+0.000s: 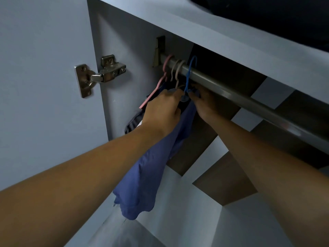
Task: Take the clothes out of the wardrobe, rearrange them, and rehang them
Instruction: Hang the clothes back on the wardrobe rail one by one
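Hands, left (162, 108) and right (204, 104), grip a crumpled blue garment (147, 173) on its blue hanger (189, 73).

One head-worn wide-angle view, no second to overlap with. It looks forward and tilted up into the wardrobe's upper left corner, close to the rail (222, 86), which crosses from the left wall toward the right edge. Both forearms reach in from the bottom edge, the door hinge (99, 75) at left
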A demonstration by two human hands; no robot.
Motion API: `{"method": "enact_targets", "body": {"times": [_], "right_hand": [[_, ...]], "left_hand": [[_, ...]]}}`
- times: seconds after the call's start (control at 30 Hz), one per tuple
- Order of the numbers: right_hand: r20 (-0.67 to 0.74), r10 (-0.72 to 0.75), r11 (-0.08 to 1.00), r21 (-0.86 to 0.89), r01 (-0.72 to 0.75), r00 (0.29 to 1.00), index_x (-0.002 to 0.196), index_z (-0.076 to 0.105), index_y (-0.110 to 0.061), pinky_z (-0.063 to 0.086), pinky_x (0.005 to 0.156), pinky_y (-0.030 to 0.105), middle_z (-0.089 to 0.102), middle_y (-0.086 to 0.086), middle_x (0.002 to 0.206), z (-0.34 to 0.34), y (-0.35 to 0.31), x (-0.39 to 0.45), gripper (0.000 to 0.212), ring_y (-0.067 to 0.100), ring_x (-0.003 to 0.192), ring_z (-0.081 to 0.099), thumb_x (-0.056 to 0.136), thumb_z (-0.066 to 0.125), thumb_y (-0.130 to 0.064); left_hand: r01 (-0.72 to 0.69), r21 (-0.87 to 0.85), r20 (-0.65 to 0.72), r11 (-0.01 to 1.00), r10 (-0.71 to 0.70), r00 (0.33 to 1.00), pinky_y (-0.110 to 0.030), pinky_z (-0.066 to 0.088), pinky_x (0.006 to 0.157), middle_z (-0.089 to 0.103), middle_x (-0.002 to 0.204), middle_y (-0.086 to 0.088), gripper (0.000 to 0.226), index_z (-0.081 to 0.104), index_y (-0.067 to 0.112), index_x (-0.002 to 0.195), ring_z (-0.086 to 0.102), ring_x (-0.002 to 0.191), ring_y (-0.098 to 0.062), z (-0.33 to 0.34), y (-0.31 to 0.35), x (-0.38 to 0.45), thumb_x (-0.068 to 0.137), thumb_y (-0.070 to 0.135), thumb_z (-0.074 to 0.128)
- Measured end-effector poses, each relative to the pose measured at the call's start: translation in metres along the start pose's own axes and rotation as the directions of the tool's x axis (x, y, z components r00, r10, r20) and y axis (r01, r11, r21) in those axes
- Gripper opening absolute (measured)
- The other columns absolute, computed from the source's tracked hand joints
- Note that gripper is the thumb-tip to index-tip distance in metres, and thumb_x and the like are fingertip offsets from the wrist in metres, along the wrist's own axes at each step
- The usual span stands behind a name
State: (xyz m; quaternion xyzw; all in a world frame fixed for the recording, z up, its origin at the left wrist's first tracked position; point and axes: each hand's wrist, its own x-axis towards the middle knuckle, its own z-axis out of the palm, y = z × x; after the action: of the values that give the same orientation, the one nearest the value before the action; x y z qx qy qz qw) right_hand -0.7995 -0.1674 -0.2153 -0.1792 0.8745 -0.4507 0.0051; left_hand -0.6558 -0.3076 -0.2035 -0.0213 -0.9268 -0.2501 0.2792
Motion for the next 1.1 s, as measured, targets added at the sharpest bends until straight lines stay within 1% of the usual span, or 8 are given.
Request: {"method": "enact_targets", "body": {"times": [0.1, 0.23, 0.43, 0.57, 0.7, 0.8, 0.9, 1.1], "right_hand": [[0.038, 0.048, 0.998, -0.036, -0.047, 0.998, 0.152, 0.051, -0.02, 0.042, 0.113, 0.04, 0.048, 0.007, 0.157, 0.003, 0.007, 0.006, 0.046, 0.026, 0.142, 0.046, 0.107, 0.057, -0.029], [0.059, 0.086, 0.996, -0.041, -0.084, 0.995, 0.154, 0.049, -0.024, 0.042, 0.116, 0.048, 0.046, 0.006, 0.158, 0.007, 0.014, 0.008, 0.05, 0.027, 0.143, 0.046, 0.106, 0.059, -0.029], [0.043, 0.092, 0.995, -0.048, -0.09, 0.995, 0.155, 0.045, -0.024, 0.041, 0.117, 0.047, 0.044, 0.005, 0.16, 0.007, 0.019, -0.002, 0.051, 0.027, 0.144, 0.044, 0.106, 0.058, -0.032], [0.047, 0.051, 0.985, -0.168, -0.042, 0.998, 0.161, 0.036, -0.025, 0.039, 0.118, 0.047, 0.038, 0.005, 0.164, 0.0, 0.021, -0.019, 0.063, 0.028, 0.148, 0.041, 0.104, 0.06, -0.039], [0.038, -0.028, 0.94, -0.34, 0.039, 0.999, 0.163, 0.028, -0.028, 0.041, 0.116, 0.045, 0.032, 0.001, 0.168, -0.008, 0.018, -0.06, 0.064, 0.027, 0.148, 0.039, 0.106, 0.055, -0.042], [0.071, -0.04, 0.904, -0.422, 0.066, 0.997, 0.163, 0.03, -0.027, 0.042, 0.114, 0.049, 0.03, 0.0, 0.169, -0.007, 0.003, -0.105, 0.064, 0.028, 0.149, 0.038, 0.106, 0.053, -0.043], [0.087, -0.072, 0.883, -0.458, 0.104, 0.994, 0.161, 0.035, -0.024, 0.041, 0.115, 0.045, 0.032, 0.0, 0.168, -0.005, -0.025, -0.154, 0.06, 0.025, 0.15, 0.035, 0.106, 0.054, -0.041], [0.134, -0.189, 0.838, -0.494, 0.231, 0.973, 0.159, 0.038, -0.023, 0.047, 0.111, 0.046, 0.037, 0.001, 0.165, 0.01, -0.092, -0.246, 0.061, 0.023, 0.149, 0.038, 0.104, 0.052, -0.046]], "left_hand": [[-0.035, 0.055, 0.012, 0.998, 0.034, 0.999, -0.043, 0.051, 0.07, 0.068, 0.118, -0.009, 0.046, 0.066, 0.011, 0.129, 0.054, 0.111, -0.027, 0.004, -0.001, -0.002, 0.086, -0.004, 0.055], [-0.04, 0.117, 0.023, 0.992, 0.038, 0.999, -0.045, 0.053, 0.062, 0.07, 0.113, -0.01, 0.047, 0.067, 0.009, 0.125, 0.054, 0.113, -0.03, 0.009, -0.004, -0.007, 0.082, -0.005, 0.058], [-0.084, 0.172, 0.083, 0.981, 0.071, 0.994, -0.043, 0.053, 0.07, 0.071, 0.11, -0.013, 0.045, 0.066, 0.005, 0.125, 0.057, 0.113, -0.034, 0.011, -0.005, -0.015, 0.081, -0.001, 0.056], [-0.12, 0.154, 0.095, 0.981, 0.106, 0.99, -0.042, 0.055, 0.071, 0.071, 0.113, -0.014, 0.054, 0.065, 0.002, 0.129, 0.058, 0.108, -0.035, 0.003, -0.005, -0.022, 0.079, 0.009, 0.046], [-0.156, 0.191, 0.099, 0.969, 0.139, 0.985, -0.043, 0.051, 0.069, 0.067, 0.104, -0.014, 0.046, 0.068, 0.002, 0.121, 0.056, 0.095, -0.036, -0.02, -0.007, -0.04, 0.08, 0.014, 0.053], [-0.127, 0.206, 0.133, 0.97, 0.1, 0.986, -0.044, 0.051, 0.075, 0.065, 0.113, -0.011, 0.048, 0.064, 0.006, 0.127, 0.056, 0.102, -0.035, -0.049, -0.009, -0.061, 0.085, 0.025, 0.053], [-0.106, 0.211, 0.189, 0.972, 0.066, 0.98, -0.045, 0.052, 0.081, 0.061, 0.128, -0.007, 0.056, 0.056, 0.01, 0.14, 0.054, 0.115, -0.032, -0.087, -0.007, -0.092, 0.093, 0.038, 0.042], [-0.05, 0.184, 0.154, 0.982, 0.021, 0.988, -0.044, 0.041, 0.111, 0.056, 0.143, -0.007, 0.057, 0.052, 0.01, 0.147, 0.049, 0.134, -0.031, -0.17, 0.005, -0.166, 0.101, 0.041, 0.039]]}}
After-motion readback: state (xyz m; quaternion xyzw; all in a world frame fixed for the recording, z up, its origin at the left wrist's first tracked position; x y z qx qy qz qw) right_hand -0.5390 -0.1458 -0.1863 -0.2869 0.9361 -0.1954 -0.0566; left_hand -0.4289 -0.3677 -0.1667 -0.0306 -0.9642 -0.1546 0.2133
